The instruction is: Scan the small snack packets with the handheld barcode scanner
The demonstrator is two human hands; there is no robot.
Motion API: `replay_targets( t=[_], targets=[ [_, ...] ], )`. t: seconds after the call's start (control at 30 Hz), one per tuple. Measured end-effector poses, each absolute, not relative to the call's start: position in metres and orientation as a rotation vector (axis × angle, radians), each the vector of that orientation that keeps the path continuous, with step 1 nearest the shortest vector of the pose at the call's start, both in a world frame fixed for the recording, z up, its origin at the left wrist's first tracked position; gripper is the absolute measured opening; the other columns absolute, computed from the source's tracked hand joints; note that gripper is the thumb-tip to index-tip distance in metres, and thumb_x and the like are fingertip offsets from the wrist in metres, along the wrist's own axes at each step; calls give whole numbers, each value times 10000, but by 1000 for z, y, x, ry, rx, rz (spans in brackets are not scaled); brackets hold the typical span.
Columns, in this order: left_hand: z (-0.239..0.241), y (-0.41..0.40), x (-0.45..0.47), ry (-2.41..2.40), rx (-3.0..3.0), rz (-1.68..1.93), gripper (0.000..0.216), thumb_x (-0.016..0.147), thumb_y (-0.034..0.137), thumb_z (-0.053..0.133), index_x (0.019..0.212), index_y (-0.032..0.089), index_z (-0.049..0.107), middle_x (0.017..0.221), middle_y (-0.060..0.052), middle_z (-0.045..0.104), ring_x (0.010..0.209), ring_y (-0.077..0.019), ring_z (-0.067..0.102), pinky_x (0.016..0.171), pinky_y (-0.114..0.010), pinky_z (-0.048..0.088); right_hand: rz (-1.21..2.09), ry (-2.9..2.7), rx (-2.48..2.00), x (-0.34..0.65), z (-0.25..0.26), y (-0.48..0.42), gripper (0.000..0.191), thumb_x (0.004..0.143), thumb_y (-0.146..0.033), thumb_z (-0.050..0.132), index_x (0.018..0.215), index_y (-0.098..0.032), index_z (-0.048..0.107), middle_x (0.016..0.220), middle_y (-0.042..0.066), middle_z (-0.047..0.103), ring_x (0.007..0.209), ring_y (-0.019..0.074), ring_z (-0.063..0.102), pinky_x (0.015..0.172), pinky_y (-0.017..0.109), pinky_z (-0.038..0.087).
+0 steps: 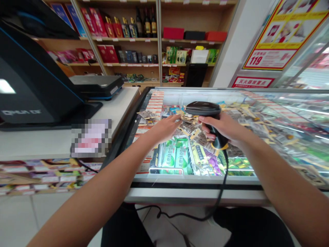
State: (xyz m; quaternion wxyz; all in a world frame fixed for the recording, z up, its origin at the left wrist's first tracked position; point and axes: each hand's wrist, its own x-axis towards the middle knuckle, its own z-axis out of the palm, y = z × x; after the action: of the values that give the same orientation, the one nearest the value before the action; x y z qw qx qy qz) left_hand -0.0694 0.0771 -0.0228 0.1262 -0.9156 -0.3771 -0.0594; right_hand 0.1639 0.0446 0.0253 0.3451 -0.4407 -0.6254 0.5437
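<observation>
two hands over glass counter [195, 180]; right hand [226, 128] grips scanner [205, 113]; poster [269, 58] reads "119"

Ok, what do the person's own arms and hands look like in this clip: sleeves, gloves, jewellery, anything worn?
Both forearms are bare right up to the bottom edge of the picture, with no sleeve in view. The left hand and the right hand wear no gloves. No watch, bracelet or band shows at either wrist, and no ring can be made out, though the fingers are small and slightly blurred here.

Wooden shelves [144, 39] line the shop's back wall.
</observation>
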Motion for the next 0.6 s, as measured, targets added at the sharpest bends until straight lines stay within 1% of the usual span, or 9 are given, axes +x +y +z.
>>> replay_targets(
  t=[0.07, 0.17, 0.23, 0.33, 0.43, 0.5, 0.53, 0.6],
  targets=[
    [-17, 78, -77, -1077, -2672, -207, 460, 906, 23, 479, 1355, 98, 548, 1436, -184, 535, 1255, -270, 579, 1018, -385, 494, 1424, -1571, -1140, 166, 26, 45, 317, 791, -416, 774, 795, -187, 554, 544, -31, 486, 407, 82, 415, 396, 255, 303],
    [-5, 77, -87, -1090, -2709, -365, 392, 904, 21, 483, 1260, 119, 615, 1311, -151, 622, 1157, -223, 633, 982, -335, 498, 1438, -1501, -1133, 168, 28, 45, 309, 800, -400, 768, 781, -192, 541, 555, -30, 480, 423, 79, 396, 398, 250, 315],
    [4, 77, -91, -1168, -2701, -492, 306, 896, 40, 517, 1143, 128, 675, 1185, -130, 682, 1068, -211, 663, 946, -325, 501, 1449, -1494, -1118, 169, 28, 45, 289, 824, -394, 746, 785, -190, 545, 567, -25, 484, 429, 79, 395, 401, 249, 317],
    [11, 79, -92, -1370, -2640, -639, 162, 878, 100, 584, 918, 143, 735, 952, -96, 740, 922, -220, 690, 883, -337, 504, 1465, -1505, -1103, 170, 27, 46, 268, 852, -387, 723, 792, -179, 565, 575, -19, 487, 435, 80, 400, 402, 244, 316],
    [10, 85, -92, -1672, -2568, -917, 122, 839, 152, 638, 788, 167, 748, 818, -59, 751, 795, -207, 698, 805, -322, 511, 1526, -1480, -1121, 171, 26, 46, 255, 855, -391, 720, 822, -175, 587, 576, -20, 486, 435, 79, 397, 396, 235, 317],
    [7, 90, -94, -1868, -2498, -1254, 81, 806, 202, 681, 788, 165, 751, 818, -56, 758, 763, -196, 697, 763, -307, 520, 1596, -1454, -1111, 171, 26, 47, 255, 856, -402, 714, 841, -177, 594, 584, -25, 481, 429, 73, 389, 389, 224, 307],
    [4, 92, -94, -1935, -2454, -1451, 93, 791, 225, 699, 826, 158, 754, 834, -58, 760, 759, -190, 694, 746, -299, 526, 1629, -1443, -1094, 171, 26, 46, 260, 857, -409, 710, 835, -178, 591, 585, -28, 476, 423, 68, 381, 387, 218, 300],
    [-1, 97, -95, -1995, -2366, -1812, 216, 770, 263, 718, 946, 143, 755, 864, -63, 755, 744, -171, 678, 709, -285, 531, 1689, -1421, -1051, 169, 27, 46, 278, 856, -418, 703, 797, -178, 575, 576, -35, 464, 407, 57, 363, 386, 211, 300]
  ],
)
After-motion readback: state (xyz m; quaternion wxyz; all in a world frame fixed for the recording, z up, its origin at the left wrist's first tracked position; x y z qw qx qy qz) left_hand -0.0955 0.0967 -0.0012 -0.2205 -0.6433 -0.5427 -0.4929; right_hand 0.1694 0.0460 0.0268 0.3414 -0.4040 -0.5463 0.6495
